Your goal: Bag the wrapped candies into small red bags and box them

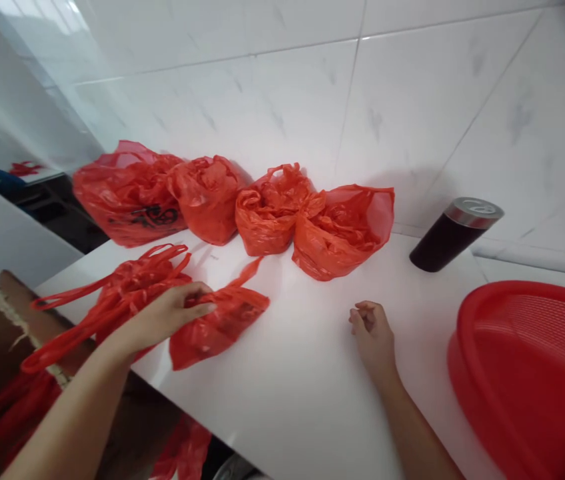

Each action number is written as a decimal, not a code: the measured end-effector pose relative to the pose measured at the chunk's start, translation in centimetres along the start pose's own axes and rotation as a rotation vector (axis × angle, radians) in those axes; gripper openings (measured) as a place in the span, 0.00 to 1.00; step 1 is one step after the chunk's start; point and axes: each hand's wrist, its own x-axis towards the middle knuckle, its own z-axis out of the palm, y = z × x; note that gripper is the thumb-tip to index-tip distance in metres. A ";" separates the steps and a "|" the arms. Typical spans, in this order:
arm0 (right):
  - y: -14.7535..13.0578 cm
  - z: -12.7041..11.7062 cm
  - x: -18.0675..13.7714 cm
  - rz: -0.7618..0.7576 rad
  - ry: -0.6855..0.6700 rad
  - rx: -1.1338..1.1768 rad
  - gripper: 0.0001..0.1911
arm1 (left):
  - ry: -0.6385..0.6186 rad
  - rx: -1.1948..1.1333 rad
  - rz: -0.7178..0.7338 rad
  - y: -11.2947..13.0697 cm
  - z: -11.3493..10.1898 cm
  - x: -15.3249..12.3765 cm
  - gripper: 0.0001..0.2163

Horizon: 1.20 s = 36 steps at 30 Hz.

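Red oval plastic basket (466, 327) sits closest; four bunched red plastic bags (268, 227) already line the white tiled wall (287, 100).
On the white tabletop (302, 380), the left hand (180, 312) pinches a flat red plastic bag (220, 337); a loose red heap (135, 280) seems unfilled. I see nothing in the curled right hand (373, 332); whether its fingertips meet, I can't tell.

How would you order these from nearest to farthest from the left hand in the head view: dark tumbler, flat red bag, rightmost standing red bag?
From the left hand:
1. Flat red bag: touching the hand.
2. Rightmost standing red bag: to the right, farther back.
3. Dark tumbler: farthest right.
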 end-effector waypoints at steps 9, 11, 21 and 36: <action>0.4 0.1 0.1 0.019 -0.010 -0.043 0.14 | 0.550 0.451 -0.197 -2.2 -3.8 -1.9 0.20; 0.3 0.2 0.1 0.009 -0.009 -0.050 0.14 | 0.537 0.300 -0.090 -0.2 -2.5 -0.5 0.20; 0.2 0.5 0.3 -0.104 0.016 -0.062 0.10 | 0.058 -0.714 -0.110 6.7 14.1 15.6 0.31; -9.6 -1.8 6.5 -0.500 0.304 -0.258 0.12 | 0.155 -1.061 -0.098 2.6 16.5 15.7 0.05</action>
